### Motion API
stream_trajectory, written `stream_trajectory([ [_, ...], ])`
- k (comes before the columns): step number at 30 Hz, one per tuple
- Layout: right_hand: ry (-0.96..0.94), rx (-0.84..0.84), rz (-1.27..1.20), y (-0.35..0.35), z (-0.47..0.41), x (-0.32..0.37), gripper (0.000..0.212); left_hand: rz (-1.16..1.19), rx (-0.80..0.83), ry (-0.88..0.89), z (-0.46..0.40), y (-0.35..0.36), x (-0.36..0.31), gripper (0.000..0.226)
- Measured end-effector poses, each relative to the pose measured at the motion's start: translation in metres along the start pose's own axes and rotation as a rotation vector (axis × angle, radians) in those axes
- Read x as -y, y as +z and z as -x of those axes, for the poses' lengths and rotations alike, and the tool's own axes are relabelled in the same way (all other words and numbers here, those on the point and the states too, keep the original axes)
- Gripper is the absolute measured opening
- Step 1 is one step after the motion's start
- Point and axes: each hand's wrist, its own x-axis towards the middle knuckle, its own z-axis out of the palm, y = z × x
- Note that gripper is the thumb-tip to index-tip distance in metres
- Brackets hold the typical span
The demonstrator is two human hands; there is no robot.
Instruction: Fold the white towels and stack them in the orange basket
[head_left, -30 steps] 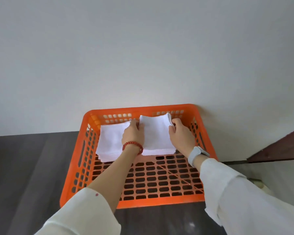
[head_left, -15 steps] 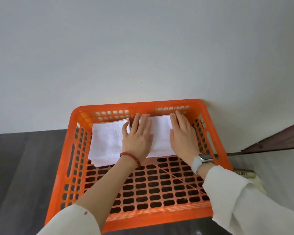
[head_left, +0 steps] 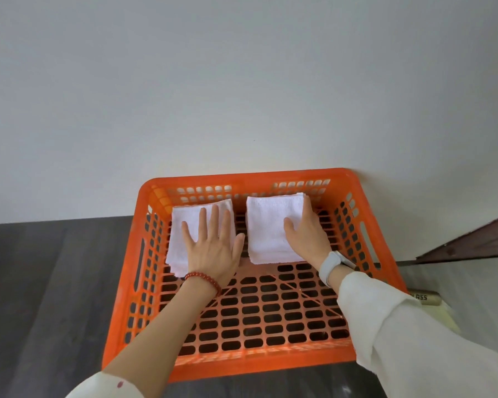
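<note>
— What are your hands doing right now?

— My left hand [head_left: 210,248] is lying flat, fingers straight and spread, pressing on the left towel stack [head_left: 181,239]. It is gripping nothing. My right hand [head_left: 305,234] is resting against the right edge of the right towel stack [head_left: 270,225], thumb lying on top. I am not sure whether its other fingers are curling round the side; they are going out of sight behind the cloth.

— And where are the towels sitting?

— Both folded piles are sitting at the far end of the orange basket [head_left: 242,366], side by side with a narrow gap between them, near the back wall of it. The near half of the basket floor is showing its bare grid.

— What are you worrying about?

— I am thinking the left pile is looking a little skewed, its near corner pointing toward me. If I am lifting my palm carelessly, the terry may be dragging with it and the top layers sliding off square. On the right, nudging the edge too hard could be pushing that pile into its neighbour.

— Anything you are failing to make out?

— I am not able to count the towels in either pile. Any unfolded towels are lying outside the view. A gold object [head_left: 423,297] beyond the basket's right side is being cut off by my sleeve [head_left: 414,340].
</note>
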Motion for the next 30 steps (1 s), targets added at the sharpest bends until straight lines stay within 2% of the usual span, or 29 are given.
stream_trajectory([
  [3,-0.027,-0.003,-0.036,0.002,0.003,0.003,0.068,-0.018,0.054,-0.027,0.005,0.002,0.013,0.101],
  [11,-0.1,0.019,-0.11,0.002,0.005,0.006,0.07,-0.005,0.117,0.018,0.012,0.007,0.021,0.08],
  [20,-0.143,0.082,-0.249,0.006,0.006,0.017,0.068,0.051,0.137,0.049,0.011,0.005,0.029,0.078],
  [23,-0.083,0.049,-0.204,0.001,0.004,0.016,0.06,0.064,0.112,0.045,0.01,0.003,0.031,0.078],
  [26,0.032,0.092,-0.176,-0.001,0.004,0.01,0.057,0.009,0.086,0.019,0.011,0.0,0.035,0.071],
  [30,0.042,0.112,-0.229,0.003,0.007,0.012,0.055,-0.002,0.085,-0.069,0.012,0.001,0.039,0.065],
])
